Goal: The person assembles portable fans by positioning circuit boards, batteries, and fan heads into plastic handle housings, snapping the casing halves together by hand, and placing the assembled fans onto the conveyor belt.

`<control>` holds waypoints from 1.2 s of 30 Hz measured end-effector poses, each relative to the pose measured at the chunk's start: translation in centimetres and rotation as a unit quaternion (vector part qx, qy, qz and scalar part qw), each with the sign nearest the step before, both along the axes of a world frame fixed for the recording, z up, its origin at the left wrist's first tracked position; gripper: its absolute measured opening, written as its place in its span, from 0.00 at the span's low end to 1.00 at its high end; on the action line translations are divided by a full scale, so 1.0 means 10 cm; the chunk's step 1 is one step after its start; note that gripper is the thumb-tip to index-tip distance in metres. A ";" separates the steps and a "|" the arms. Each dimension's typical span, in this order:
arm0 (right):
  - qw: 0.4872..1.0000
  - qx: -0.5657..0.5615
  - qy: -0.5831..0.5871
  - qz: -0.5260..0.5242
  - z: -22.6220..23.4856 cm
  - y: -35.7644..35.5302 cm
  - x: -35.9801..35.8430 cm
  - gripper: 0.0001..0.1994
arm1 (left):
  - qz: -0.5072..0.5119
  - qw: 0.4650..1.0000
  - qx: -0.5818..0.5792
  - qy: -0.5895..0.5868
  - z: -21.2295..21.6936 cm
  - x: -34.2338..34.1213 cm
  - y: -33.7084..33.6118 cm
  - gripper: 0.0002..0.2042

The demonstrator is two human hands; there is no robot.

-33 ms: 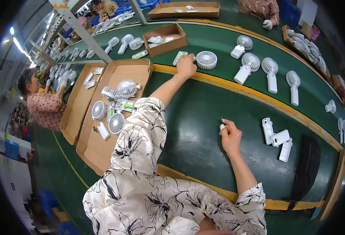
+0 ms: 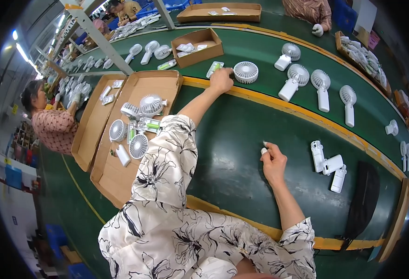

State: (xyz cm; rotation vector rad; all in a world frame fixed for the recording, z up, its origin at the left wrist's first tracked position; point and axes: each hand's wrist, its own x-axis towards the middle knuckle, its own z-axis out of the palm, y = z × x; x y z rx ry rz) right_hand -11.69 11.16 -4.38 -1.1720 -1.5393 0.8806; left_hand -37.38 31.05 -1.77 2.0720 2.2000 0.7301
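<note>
The left hand [image 2: 221,80] is between a white round fan head [image 2: 246,72] and a handle with green battery [image 2: 215,68] on the conveyor belt [image 2: 260,51]; its grip I cannot tell. The right hand [image 2: 273,163] curls, fingertips narrowly apart.

Room to pass between right hand [image 2: 274,166] and white casings [image 2: 332,164]; left hand [image 2: 221,81] hemmed by green-and-white part [image 2: 214,68], round fan [image 2: 246,72]; cardboard tray [image 2: 109,179] blocks left side.

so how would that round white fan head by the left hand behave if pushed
The fan head probably slides rather than tips, lying face up on the green surface. Its ribbed grille looks like stiff plastic, perhaps fragile.
</note>
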 end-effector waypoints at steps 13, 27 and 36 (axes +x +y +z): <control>1.000 -0.008 0.010 0.015 0.08 -0.02 0.02 0.09 | -0.013 0.990 0.083 -0.117 0.27 0.35 -0.11 0.12; 0.988 0.077 0.077 -0.109 0.03 0.03 0.05 0.22 | -0.321 0.940 -0.016 -0.112 0.42 1.07 -1.82 0.10; 0.992 0.059 0.045 -0.098 0.03 0.02 0.02 0.29 | -0.218 0.976 0.015 -0.019 0.87 0.34 -1.61 0.12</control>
